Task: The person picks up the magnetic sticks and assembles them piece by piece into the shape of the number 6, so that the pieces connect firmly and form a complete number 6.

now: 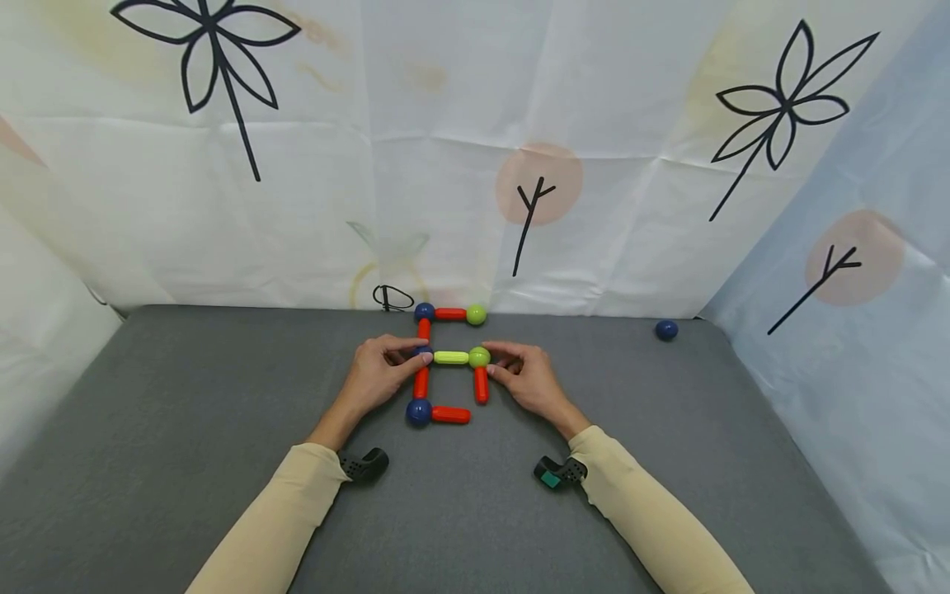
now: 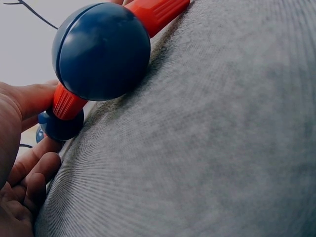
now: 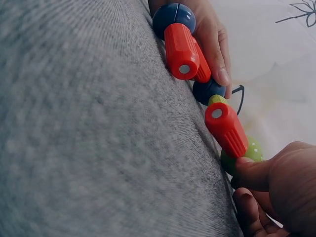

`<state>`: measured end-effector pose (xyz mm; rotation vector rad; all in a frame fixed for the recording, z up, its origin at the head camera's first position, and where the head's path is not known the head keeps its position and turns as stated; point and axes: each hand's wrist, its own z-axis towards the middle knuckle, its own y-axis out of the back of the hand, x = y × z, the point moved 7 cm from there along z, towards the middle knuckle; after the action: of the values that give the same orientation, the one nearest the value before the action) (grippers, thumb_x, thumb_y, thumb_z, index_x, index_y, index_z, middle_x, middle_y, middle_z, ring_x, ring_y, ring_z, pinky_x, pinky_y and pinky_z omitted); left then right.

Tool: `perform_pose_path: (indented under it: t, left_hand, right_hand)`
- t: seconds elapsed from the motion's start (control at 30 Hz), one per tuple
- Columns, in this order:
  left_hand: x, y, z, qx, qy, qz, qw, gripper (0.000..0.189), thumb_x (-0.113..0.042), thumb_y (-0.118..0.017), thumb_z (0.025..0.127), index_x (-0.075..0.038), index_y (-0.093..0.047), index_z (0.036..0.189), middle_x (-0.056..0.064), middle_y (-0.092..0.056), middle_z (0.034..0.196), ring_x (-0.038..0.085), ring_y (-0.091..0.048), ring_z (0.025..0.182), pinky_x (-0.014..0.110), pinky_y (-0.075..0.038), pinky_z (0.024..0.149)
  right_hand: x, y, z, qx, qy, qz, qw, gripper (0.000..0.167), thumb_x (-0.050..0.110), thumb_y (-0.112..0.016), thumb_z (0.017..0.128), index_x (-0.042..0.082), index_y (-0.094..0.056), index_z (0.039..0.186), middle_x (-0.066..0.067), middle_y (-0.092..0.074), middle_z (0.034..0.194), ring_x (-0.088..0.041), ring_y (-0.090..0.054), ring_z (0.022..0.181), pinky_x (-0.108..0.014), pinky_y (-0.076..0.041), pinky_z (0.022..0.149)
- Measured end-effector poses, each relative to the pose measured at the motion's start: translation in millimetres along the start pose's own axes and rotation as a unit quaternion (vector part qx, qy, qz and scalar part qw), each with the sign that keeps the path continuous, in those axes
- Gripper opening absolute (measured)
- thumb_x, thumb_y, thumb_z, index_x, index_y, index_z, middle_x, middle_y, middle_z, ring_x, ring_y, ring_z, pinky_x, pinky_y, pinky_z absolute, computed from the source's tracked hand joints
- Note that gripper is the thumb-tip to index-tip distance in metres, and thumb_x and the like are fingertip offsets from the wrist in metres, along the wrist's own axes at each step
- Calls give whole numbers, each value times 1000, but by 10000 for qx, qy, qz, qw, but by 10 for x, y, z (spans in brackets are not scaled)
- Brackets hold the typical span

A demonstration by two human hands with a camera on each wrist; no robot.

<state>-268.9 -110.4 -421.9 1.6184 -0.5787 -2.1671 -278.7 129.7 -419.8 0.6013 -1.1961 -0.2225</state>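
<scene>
A flat figure of magnetic balls and rods lies on the grey surface. Its left column joins three blue balls, the near one point(image 1: 419, 412) largest in view, with red rods point(image 1: 421, 383). My left hand point(image 1: 373, 375) pinches the middle blue ball point(image 3: 207, 92) between thumb and fingers. From that ball a yellow-green rod point(image 1: 451, 357) runs to a green ball point(image 1: 479, 357), which my right hand point(image 1: 533, 381) holds by thumb and fingertips. A red rod point(image 3: 227, 131) sticks out from the green ball toward me. Another red rod point(image 1: 451, 415) extends right from the near blue ball, its end free.
At the far side, a red rod point(image 1: 450, 314) links the top blue ball point(image 1: 425, 312) to a second green ball point(image 1: 477, 314). A loose blue ball point(image 1: 666, 330) lies at the back right. Printed white cloth point(image 1: 445, 190) stands behind the grey surface point(image 1: 475, 520).
</scene>
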Motion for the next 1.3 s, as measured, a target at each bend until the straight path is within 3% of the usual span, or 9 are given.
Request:
perform_pose_path:
  t: [0.57, 0.9, 1.1, 1.3]
  left_hand:
    - [16, 1, -8, 16, -5, -8, 10000, 30, -28, -80, 91, -13, -79, 117, 7, -67, 96, 18, -60, 77, 33, -47, 65]
    - [10, -1, -6, 57, -52, 1, 10000, 32, -30, -79, 91, -13, -78, 118, 8, -68, 98, 18, -60, 78, 34, -47, 66]
    - [-19, -4, -8, 108, -49, 90, 9999, 34, -30, -79, 91, -13, -77, 120, 10, -67, 103, 21, -61, 83, 35, -48, 70]
    - [-34, 27, -71, 185, 17, 147, 9997, 39, -31, -80, 90, -13, -75, 124, 13, -59, 113, 27, -59, 97, 43, -48, 82]
  right_hand:
    - [46, -10, -1, -35, 382, -256, 9989, 31, 7, -72, 95, 4, -72, 126, -13, -72, 110, -17, -61, 75, -26, -48, 66]
    - [54, -10, -3, 35, 356, -254, 9990, 30, 8, -69, 97, 3, -71, 126, -13, -71, 112, -17, -61, 77, -26, -48, 68]
    - [33, -7, 8, 48, 256, -288, 9992, 29, 10, -69, 98, 4, -72, 126, -11, -72, 110, -15, -60, 77, -27, -48, 69]
    - [35, -11, 3, 88, 243, -303, 9992, 29, 11, -68, 98, 6, -72, 127, -10, -71, 111, -16, -58, 76, -27, -47, 68]
